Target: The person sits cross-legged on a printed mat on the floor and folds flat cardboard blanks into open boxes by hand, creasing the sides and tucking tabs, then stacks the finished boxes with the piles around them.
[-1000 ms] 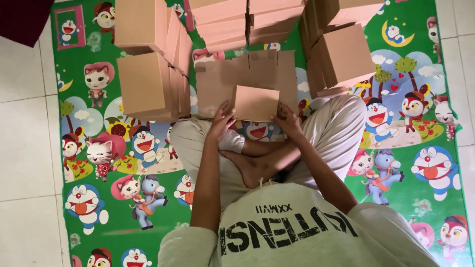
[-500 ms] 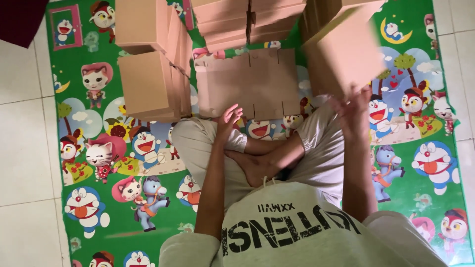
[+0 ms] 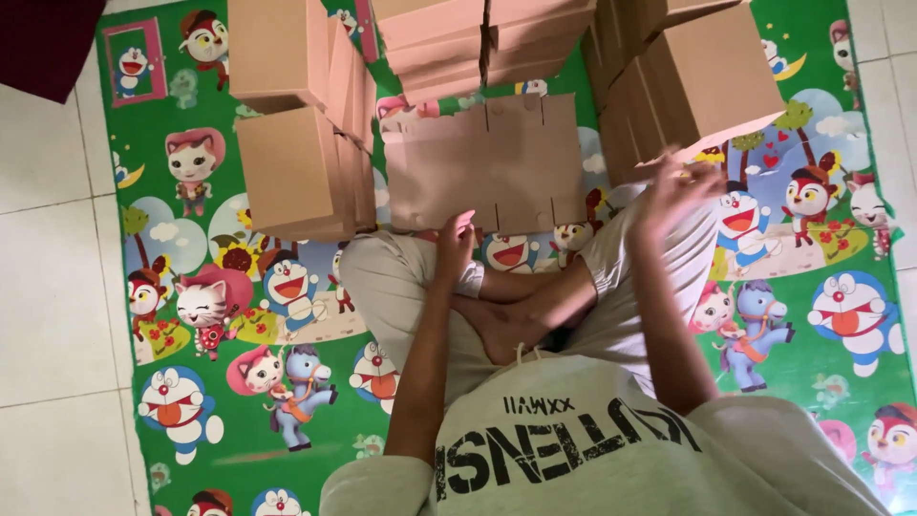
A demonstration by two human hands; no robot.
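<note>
The fingers of the right hand [image 3: 676,186] are spread and blurred, touching the lower edge of a folded cardboard box [image 3: 712,81] in the upper right of the frame; whether they grip it or only push it, I cannot tell. The left hand [image 3: 456,241] is loosely open at the centre, holding nothing, its fingertips just at the lower edge of a flat cardboard sheet [image 3: 487,162] (it lies unfolded before the crossed legs). More boxes [image 3: 287,115] stand stacked at the upper left and along the top. Everything rests on a green cartoon mat [image 3: 239,382] over white floor tiles [image 3: 48,287].
</note>
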